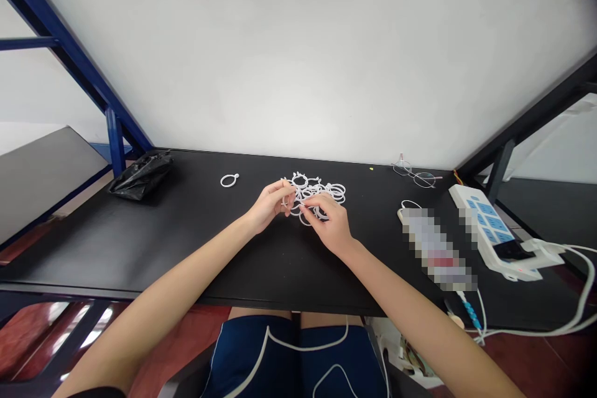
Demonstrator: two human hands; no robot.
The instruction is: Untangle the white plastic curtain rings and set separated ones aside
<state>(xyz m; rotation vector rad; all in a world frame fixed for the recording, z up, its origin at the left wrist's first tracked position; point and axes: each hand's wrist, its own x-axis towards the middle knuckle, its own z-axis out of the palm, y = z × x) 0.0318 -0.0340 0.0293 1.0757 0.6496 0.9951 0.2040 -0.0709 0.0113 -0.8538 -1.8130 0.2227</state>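
A pile of several white plastic rings (321,191) lies on the black table (186,242) near the middle. My left hand (270,202) and my right hand (332,222) meet at the near edge of the pile, fingers pinched together on a white ring (295,206) between them. One single white ring (229,180) lies apart to the left of the pile.
A crumpled black plastic bag (140,175) sits at the back left. Glasses (416,175) lie at the back right. A blurred flat object (436,247) and a white power strip (494,230) with cables lie to the right. A white wall stands behind the table.
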